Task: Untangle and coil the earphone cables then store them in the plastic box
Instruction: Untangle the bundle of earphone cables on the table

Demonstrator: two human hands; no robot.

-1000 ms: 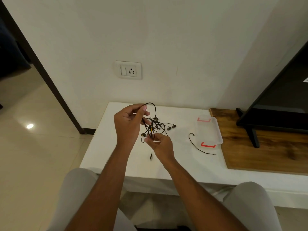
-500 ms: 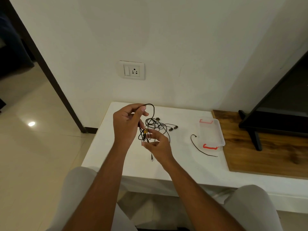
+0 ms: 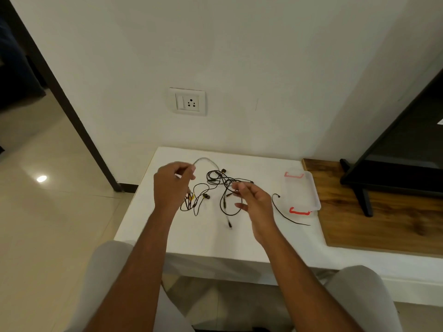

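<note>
Head cam, the only view, so here goes. The left hand (image 3: 173,185) is raised over the white table (image 3: 191,238) with its fingers curled, pinching one end of the earphone cables (image 3: 215,180). A strand arcs out of its fingertips into the tangle, which hangs and spreads between both hands above the tabletop. The right hand (image 3: 255,204) is half curled at the other side of the knot, thumb and fingers apart. It's blurry, so I can't tell if it has a strand or is just touching.

For untangling, my take: hold that pinched end steady and feed it back through the loops one at a time instead of pulling the hands apart, since that only tightens the knot. Watch the earbuds, they'd snag on crossings.

The plastic box (image 3: 302,188) with red clips sits on the table to the right, well apart from the tangle. A separate loose cable (image 3: 284,213) lies just beside it.

Writing-wise: nothing readable. The wall socket (image 3: 187,101) shows no brand, and a white label (image 3: 440,121) at the right edge is too small to read.
</note>
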